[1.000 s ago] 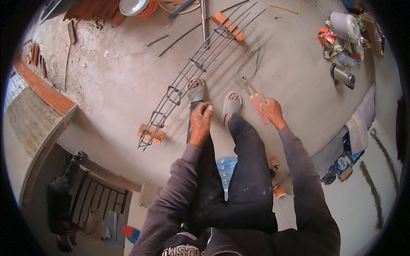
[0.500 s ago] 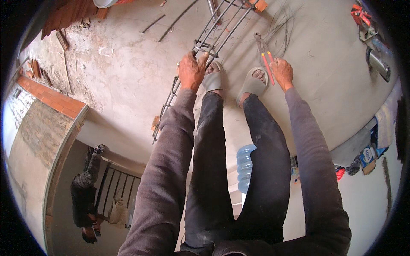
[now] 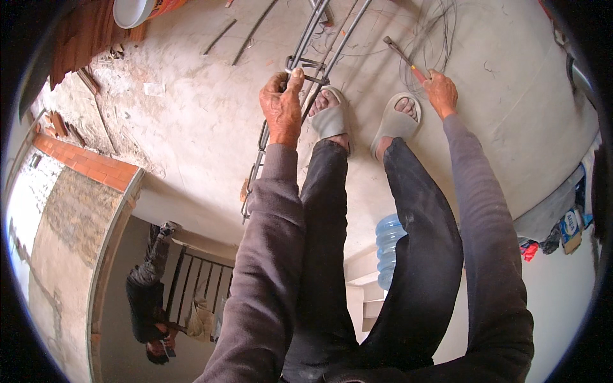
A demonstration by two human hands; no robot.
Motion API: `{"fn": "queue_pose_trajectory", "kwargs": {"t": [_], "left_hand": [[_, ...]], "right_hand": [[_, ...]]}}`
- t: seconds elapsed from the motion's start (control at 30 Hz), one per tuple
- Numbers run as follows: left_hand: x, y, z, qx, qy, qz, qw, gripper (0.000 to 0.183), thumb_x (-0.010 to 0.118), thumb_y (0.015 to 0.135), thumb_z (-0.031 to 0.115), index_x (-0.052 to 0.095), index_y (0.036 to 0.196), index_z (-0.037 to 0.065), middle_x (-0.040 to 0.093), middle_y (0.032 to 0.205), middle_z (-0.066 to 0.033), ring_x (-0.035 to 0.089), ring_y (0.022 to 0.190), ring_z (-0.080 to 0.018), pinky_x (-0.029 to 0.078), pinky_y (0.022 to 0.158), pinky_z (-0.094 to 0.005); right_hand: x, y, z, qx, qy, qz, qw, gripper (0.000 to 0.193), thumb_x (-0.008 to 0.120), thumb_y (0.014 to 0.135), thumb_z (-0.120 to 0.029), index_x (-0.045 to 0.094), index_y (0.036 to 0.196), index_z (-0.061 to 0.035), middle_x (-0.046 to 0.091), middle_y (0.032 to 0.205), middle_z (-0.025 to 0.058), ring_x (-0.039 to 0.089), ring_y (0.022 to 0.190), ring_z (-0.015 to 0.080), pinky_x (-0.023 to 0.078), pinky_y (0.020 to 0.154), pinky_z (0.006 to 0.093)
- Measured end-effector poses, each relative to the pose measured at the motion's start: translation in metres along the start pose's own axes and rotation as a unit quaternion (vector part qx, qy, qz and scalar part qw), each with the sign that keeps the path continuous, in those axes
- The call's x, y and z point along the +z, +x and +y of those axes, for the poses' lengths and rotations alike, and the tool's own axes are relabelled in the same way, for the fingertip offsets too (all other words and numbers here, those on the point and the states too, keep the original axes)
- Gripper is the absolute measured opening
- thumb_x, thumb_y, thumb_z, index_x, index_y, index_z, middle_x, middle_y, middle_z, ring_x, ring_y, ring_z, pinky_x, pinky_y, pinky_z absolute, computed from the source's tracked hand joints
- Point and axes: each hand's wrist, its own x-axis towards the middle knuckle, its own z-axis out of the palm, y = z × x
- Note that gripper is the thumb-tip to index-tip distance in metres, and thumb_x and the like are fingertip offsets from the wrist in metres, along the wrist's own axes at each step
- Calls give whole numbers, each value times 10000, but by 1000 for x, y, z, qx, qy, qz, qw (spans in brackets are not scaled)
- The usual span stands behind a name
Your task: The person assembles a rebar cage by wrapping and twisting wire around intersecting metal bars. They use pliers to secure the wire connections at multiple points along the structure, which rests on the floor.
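My left hand point(image 3: 282, 108) is closed on the near part of a long rebar cage point(image 3: 347, 39), at a square stirrup that ties its bars. The thumb presses on top; the other fingers curl around and are partly hidden. The cage slants from the far middle down past my left forearm. In my right hand point(image 3: 442, 94) are wire-cutting pincers point(image 3: 406, 59) with red and yellow handles, squeezed together in the fist. Their metal head points away to the upper left, apart from the cage. My sandalled feet stand between the two hands.
Loose thin wire point(image 3: 440, 38) lies tangled beyond the pincers. Short rebar pieces point(image 3: 255, 32) rest on the floor at far left, near stacked reddish tiles point(image 3: 83, 38) and a white bucket point(image 3: 131, 15). A blue water jug point(image 3: 387, 252) is by my legs. Another person point(image 3: 145, 293) is at lower left.
My right hand has moved up and right with the pincers, whose handles have come together. The left hand stays on the cage, its grip shifted slightly, and the view has shifted.
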Motion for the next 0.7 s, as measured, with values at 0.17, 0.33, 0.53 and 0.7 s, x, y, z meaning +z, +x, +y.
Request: {"fn": "queue_pose_trajectory", "kwargs": {"t": [0.17, 0.33, 0.53, 0.7], "left_hand": [[-11, 9, 1, 10, -81, 24, 996, 341, 695, 918, 291, 706, 927, -50, 615, 746, -3, 481, 672, -86, 383, 605, -261], [-21, 24, 14, -40, -87, 8, 995, 268, 671, 942, 293, 659, 848, 43, 434, 645, 47, 364, 609, -89, 331, 616, -256], [-20, 20, 12, -71, -119, -9, 990, 195, 691, 929, 231, 659, 882, 45, 440, 660, 67, 352, 603, -60, 306, 602, -232], [-10, 6, 0, -35, -99, -54, 993, 247, 721, 898, 249, 675, 832, 16, 540, 687, 29, 430, 626, -69, 343, 574, -248]], "right_hand": [[0, 7, 1, -14, -16, -16, 1000, 265, 619, 845, -150, 671, 1080, -36, 690, 925, 242, 667, 904, 421, 518, 795, 526], [24, 10, 33, -56, -42, 52, 996, 263, 604, 869, -138, 653, 1109, -43, 677, 1001, 250, 660, 934, 415, 518, 809, 520], [3, 1, 6, -36, -7, 52, 998, 310, 578, 908, -189, 602, 1185, -51, 645, 1112, 239, 644, 971, 409, 514, 826, 517], [-26, -41, -46, -115, 47, 43, 991, 297, 553, 925, -230, 587, 1149, -39, 662, 992, 249, 656, 896, 403, 510, 774, 497]]}}
